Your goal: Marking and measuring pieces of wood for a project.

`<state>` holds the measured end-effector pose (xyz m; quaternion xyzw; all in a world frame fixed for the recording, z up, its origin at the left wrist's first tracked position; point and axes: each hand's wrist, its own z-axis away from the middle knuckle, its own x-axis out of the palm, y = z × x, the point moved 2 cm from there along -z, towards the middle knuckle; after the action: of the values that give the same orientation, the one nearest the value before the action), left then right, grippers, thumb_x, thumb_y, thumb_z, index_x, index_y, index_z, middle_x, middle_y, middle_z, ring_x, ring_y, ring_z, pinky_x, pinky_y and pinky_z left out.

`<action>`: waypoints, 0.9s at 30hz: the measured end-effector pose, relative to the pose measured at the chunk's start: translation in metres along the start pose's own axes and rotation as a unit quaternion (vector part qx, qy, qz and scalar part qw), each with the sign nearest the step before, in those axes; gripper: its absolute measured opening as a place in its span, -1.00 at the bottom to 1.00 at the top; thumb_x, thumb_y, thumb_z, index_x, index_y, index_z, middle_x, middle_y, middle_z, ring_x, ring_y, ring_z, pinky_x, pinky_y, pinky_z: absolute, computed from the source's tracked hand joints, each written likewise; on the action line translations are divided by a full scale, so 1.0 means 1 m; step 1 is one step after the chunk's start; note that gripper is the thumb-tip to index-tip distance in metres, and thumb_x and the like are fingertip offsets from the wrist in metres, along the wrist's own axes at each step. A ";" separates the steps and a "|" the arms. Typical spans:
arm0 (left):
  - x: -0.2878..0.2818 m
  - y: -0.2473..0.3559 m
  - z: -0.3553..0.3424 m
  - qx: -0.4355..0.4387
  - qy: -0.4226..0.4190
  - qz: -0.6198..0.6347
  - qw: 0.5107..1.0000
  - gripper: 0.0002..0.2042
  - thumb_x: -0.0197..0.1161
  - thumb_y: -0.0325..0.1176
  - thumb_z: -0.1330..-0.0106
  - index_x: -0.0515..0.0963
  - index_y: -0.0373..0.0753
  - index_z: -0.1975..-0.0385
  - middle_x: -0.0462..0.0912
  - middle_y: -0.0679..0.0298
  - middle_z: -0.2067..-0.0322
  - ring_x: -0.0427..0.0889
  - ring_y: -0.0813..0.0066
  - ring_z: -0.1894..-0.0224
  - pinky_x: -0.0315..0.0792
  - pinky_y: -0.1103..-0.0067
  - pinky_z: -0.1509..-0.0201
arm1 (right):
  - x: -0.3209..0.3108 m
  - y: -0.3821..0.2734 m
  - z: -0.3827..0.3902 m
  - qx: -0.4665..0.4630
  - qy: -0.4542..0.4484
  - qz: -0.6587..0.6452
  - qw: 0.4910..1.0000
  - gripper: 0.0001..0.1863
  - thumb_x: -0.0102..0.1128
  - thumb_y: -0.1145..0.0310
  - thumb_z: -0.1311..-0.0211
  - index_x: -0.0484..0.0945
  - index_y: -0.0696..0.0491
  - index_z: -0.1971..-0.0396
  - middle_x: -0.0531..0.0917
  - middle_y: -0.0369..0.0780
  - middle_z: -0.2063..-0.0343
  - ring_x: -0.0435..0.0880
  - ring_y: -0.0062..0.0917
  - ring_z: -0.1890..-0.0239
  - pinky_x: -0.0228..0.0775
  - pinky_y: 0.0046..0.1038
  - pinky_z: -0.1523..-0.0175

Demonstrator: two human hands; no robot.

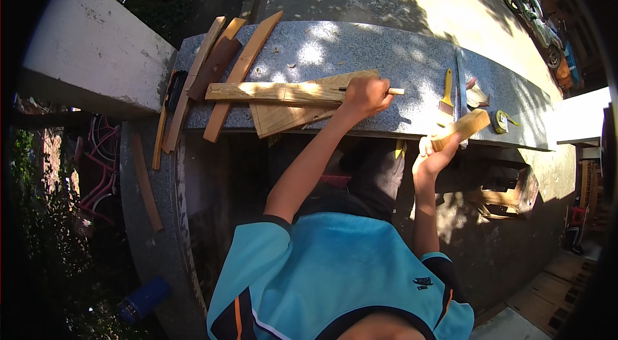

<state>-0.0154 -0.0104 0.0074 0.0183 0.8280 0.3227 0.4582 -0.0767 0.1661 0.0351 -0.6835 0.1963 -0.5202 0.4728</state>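
My left hand (368, 95) is closed in a fist round a chisel (397, 91). Its pale wooden butt sticks out to the right, and a thin dark shaft shows on the left. The fist lies at the right end of a long wooden batten (277, 92), which has a dark line across it. Under the batten a flat wooden board (273, 120) rests at a slant. My right hand (434, 156) grips a thick light-brown wooden block (465, 129), tilted up to the right over the bench's near edge. Fingers hide its lower end.
A speckled grey stone bench (399, 50) carries several wooden strips (248, 57) at the left. A yellow-handled brush (447, 89), a metal straightedge (461, 82) and a tape measure (501, 122) lie at the right. A white pillar (96, 44) borders the left side.
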 end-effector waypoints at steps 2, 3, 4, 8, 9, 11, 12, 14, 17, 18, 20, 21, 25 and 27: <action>-0.001 0.006 0.000 0.018 0.003 0.011 1.000 -0.76 0.20 -0.22 0.05 0.41 -0.26 0.72 0.44 0.13 0.72 0.49 0.17 0.61 0.35 0.37 0.52 | -0.005 0.000 0.000 0.012 0.018 0.025 0.999 -0.68 -0.16 0.10 -0.23 0.29 0.09 0.38 0.33 -0.37 0.66 0.15 -0.78 0.80 -0.04 -0.71 0.73; -0.005 -0.015 -0.002 0.039 -0.001 0.005 0.999 -0.76 0.20 -0.22 0.05 0.41 -0.26 0.72 0.44 0.13 0.72 0.49 0.17 0.61 0.35 0.37 0.52 | -0.004 0.033 0.005 0.070 -0.026 0.165 0.983 -0.71 -0.15 0.15 -0.23 0.30 0.11 0.38 0.34 -0.36 0.65 0.18 -0.79 0.76 -0.02 -0.72 0.71; -0.004 -0.014 0.000 0.044 0.006 -0.005 0.999 -0.77 0.19 -0.21 0.04 0.45 -0.25 0.72 0.44 0.14 0.75 0.49 0.19 0.64 0.36 0.39 0.55 | -0.012 0.037 0.010 0.074 -0.114 0.203 0.970 -0.72 -0.16 0.17 -0.23 0.30 0.12 0.36 0.35 -0.36 0.65 0.20 -0.80 0.75 -0.02 -0.72 0.70; -0.001 -0.009 0.001 0.044 0.015 -0.020 0.999 -0.77 0.18 -0.21 0.04 0.48 -0.24 0.73 0.46 0.14 0.74 0.51 0.21 0.66 0.37 0.40 0.58 | 0.002 0.011 -0.002 0.000 -0.050 0.147 0.988 -0.66 -0.18 0.11 -0.25 0.36 0.12 0.41 0.32 -0.39 0.72 0.20 -0.80 0.75 -0.05 -0.75 0.71; -0.001 -0.008 0.000 0.045 0.015 -0.019 0.999 -0.77 0.18 -0.21 0.04 0.48 -0.24 0.73 0.46 0.14 0.74 0.51 0.21 0.66 0.37 0.40 0.58 | 0.003 0.014 -0.002 -0.016 -0.024 0.122 0.992 -0.64 -0.18 0.08 -0.25 0.34 0.12 0.40 0.31 -0.38 0.73 0.19 -0.80 0.77 -0.03 -0.74 0.71; -0.002 -0.008 -0.004 0.052 0.016 -0.010 0.998 -0.77 0.18 -0.21 0.04 0.48 -0.24 0.72 0.46 0.14 0.73 0.51 0.20 0.64 0.36 0.39 0.58 | -0.001 0.020 0.000 -0.049 0.029 0.070 0.996 -0.58 -0.19 0.01 -0.25 0.30 0.13 0.38 0.29 -0.37 0.75 0.16 -0.78 0.81 0.01 -0.70 0.72; -0.002 -0.008 -0.001 0.054 0.017 -0.009 0.998 -0.77 0.18 -0.21 0.04 0.48 -0.24 0.72 0.46 0.14 0.73 0.51 0.20 0.64 0.36 0.39 0.58 | -0.007 0.024 0.005 -0.051 0.030 0.071 0.996 -0.58 -0.19 0.01 -0.25 0.30 0.13 0.38 0.29 -0.37 0.75 0.16 -0.78 0.81 0.01 -0.70 0.72; 0.001 -0.012 0.002 0.032 -0.005 -0.012 0.999 -0.78 0.18 -0.23 0.04 0.45 -0.25 0.72 0.44 0.13 0.72 0.48 0.16 0.61 0.36 0.37 0.49 | -0.017 0.039 0.017 0.150 -0.188 0.173 0.955 -0.71 -0.13 0.17 -0.25 0.31 0.14 0.33 0.42 -0.29 0.66 0.24 -0.77 0.77 0.05 -0.73 0.69; -0.005 -0.009 0.003 0.031 0.011 0.000 0.999 -0.78 0.18 -0.24 0.04 0.44 -0.26 0.72 0.44 0.12 0.71 0.48 0.15 0.60 0.36 0.36 0.49 | 0.000 -0.001 -0.010 -0.025 -0.026 -0.036 0.999 -0.68 -0.19 0.12 -0.28 0.30 0.10 0.42 0.35 -0.36 0.72 0.17 -0.80 0.79 0.02 -0.72 0.71; -0.005 -0.008 0.002 0.034 0.009 0.001 0.999 -0.78 0.18 -0.24 0.04 0.44 -0.26 0.72 0.44 0.12 0.71 0.48 0.15 0.60 0.36 0.36 0.49 | 0.002 0.001 -0.008 -0.027 -0.023 -0.036 0.999 -0.68 -0.19 0.12 -0.28 0.30 0.10 0.42 0.35 -0.36 0.72 0.17 -0.80 0.79 0.02 -0.72 0.71; -0.005 -0.005 0.001 0.033 0.008 0.017 0.999 -0.77 0.18 -0.23 0.04 0.44 -0.26 0.73 0.45 0.11 0.70 0.48 0.14 0.60 0.36 0.35 0.49 | 0.009 0.017 0.003 0.044 -0.042 0.103 0.993 -0.67 -0.18 0.11 -0.27 0.31 0.11 0.44 0.34 -0.38 0.73 0.15 -0.80 0.79 -0.01 -0.72 0.69; -0.004 -0.006 -0.002 0.041 0.005 0.020 0.999 -0.77 0.18 -0.23 0.04 0.44 -0.26 0.73 0.45 0.11 0.70 0.48 0.14 0.60 0.36 0.35 0.49 | 0.009 0.026 0.002 0.075 -0.049 0.171 0.981 -0.66 -0.18 0.10 -0.27 0.32 0.11 0.45 0.33 -0.39 0.73 0.14 -0.81 0.78 -0.02 -0.73 0.69; -0.004 -0.012 0.004 0.018 0.014 -0.008 1.000 -0.75 0.19 -0.21 0.06 0.43 -0.27 0.73 0.45 0.12 0.70 0.47 0.15 0.61 0.34 0.37 0.52 | -0.002 0.003 0.000 0.015 -0.096 0.135 0.986 -0.60 -0.19 0.04 -0.25 0.33 0.13 0.36 0.37 -0.28 0.62 0.18 -0.77 0.78 -0.01 -0.72 0.69; -0.004 -0.007 -0.001 0.048 0.013 0.015 0.999 -0.75 0.19 -0.21 0.06 0.43 -0.27 0.73 0.43 0.12 0.73 0.47 0.15 0.62 0.35 0.37 0.52 | -0.006 -0.015 -0.022 -0.084 0.082 0.002 0.993 -0.50 -0.18 -0.12 -0.20 0.31 0.10 0.34 0.31 -0.35 0.68 0.12 -0.78 0.82 -0.09 -0.75 0.73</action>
<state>-0.0120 -0.0175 0.0068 0.0485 0.8482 0.2900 0.4406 -0.1025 0.1680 0.0448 -0.6755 0.2786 -0.5551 0.3974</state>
